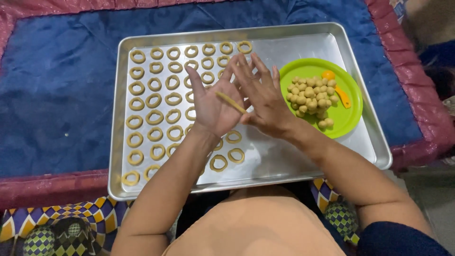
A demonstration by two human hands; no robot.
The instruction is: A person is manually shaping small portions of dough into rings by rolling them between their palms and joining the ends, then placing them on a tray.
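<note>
Both forearms rise from six o'clock and meet at the centre. The left hand (213,106) lies palm up, fingers spread toward twelve o'clock. The right hand (263,97) sits at its three o'clock side, palm down, fingers straight — the two palms angled against each other, flat, not fisted.
</note>
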